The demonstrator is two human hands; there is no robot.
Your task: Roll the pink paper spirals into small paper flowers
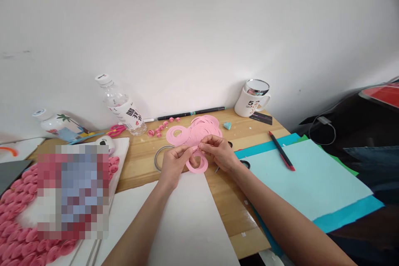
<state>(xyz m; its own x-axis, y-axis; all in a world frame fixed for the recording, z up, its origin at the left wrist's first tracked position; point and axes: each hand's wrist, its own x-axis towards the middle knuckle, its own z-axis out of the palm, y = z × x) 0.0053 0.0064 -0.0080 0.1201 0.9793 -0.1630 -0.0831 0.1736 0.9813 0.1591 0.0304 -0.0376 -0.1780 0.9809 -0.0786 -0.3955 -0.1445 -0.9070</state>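
Observation:
My left hand (pixel 173 163) and my right hand (pixel 220 152) meet over the middle of the wooden table (pixel 137 166). Both pinch a curled strip of pink paper (pixel 197 170), whose ring-shaped part hangs below the fingers. Just behind lies a pile of cut pink paper rings (pixel 204 129), with a single pink ring (pixel 177 135) at its left. Black-handled scissors (pixel 245 163) lie partly hidden under my right wrist. A grey ring (pixel 158 158) sits left of my left hand. Small rolled pink paper flowers (pixel 161 127) are scattered farther back.
A plastic bottle (pixel 123 108) and a white mug (pixel 247 102) stand by the wall. White paper (pixel 199 216) lies under my arms. Pale blue sheets (pixel 305 178) carry a black-and-red pen (pixel 282 151). Many pink paper flowers (pixel 18 199) cover a board at left, partly pixelated.

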